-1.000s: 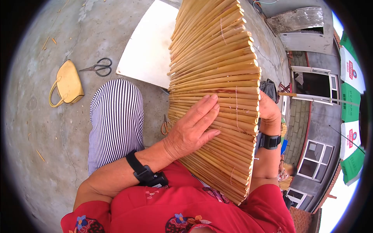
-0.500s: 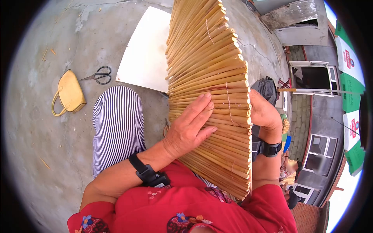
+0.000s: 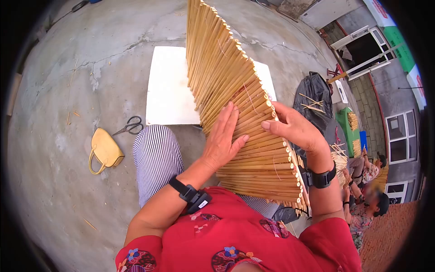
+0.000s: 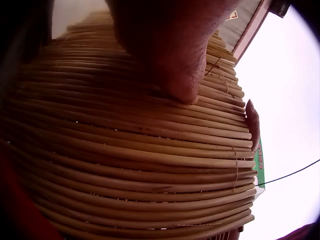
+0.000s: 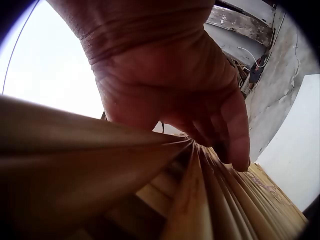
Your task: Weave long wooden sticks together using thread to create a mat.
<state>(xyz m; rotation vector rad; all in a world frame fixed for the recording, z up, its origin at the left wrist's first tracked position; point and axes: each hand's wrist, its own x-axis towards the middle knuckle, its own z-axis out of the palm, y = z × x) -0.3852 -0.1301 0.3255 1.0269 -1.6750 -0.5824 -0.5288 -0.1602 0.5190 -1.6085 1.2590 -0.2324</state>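
Observation:
A mat of straw-coloured stalks (image 3: 235, 90), joined by thin thread, stands tilted across the person's lap. My left hand (image 3: 222, 138) lies with straight fingers on its near face, thumb spread apart. At the mat's right edge, along the cut stalk ends, my right hand (image 3: 299, 129) grips it, thumb over the near face. In the left wrist view, the right thumb (image 4: 253, 125) shows at the stalk ends. The right wrist view shows the right hand (image 5: 175, 90) reaching over the other face of the stalks (image 5: 200, 200).
A white board (image 3: 165, 86) lies behind the mat. On the concrete floor to the left are a yellow handbag (image 3: 106, 147) and black-handled scissors (image 3: 131, 126). A black plastic bag (image 3: 312, 97) with loose stalks is at the right, with other people (image 3: 367, 199) seated farther back.
My right hand has come from behind the mat to its right edge, its thumb now in front. The mat leans more to the left, and the head view has shifted. The left hand stays on the stalks.

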